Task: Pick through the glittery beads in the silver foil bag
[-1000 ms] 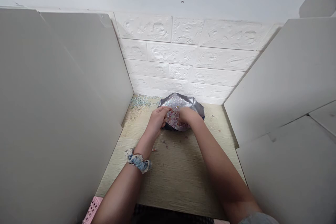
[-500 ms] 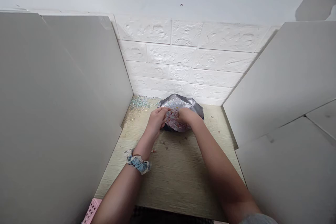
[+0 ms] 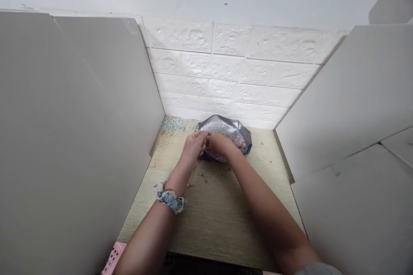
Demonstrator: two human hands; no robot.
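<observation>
The wall [image 3: 226, 68] is standing behind the desk [image 3: 209, 223], and near its foot the bag [image 3: 222, 123] is lying, at the far side of the desk. Its long axis is running from left to right, across the two forearms. The right hand [image 3: 221, 144] is the nearer one to the middle: it is hanging over the front left part of the opening, with the fingers pointing left. The left hand [image 3: 194, 146] is sitting at the left rim, and its bent fingertips are facing those of the right. Whether either hand is gripping something, I cannot tell, because the fingers are hiding it. The bag is looking crumpled, with shiny silver inside and a dark outside. It is holding many tiny beads [image 3: 238, 141], mostly pinkish and clear. Loose beads [image 3: 176, 124], pale blue-green, are lying at the back left corner.
</observation>
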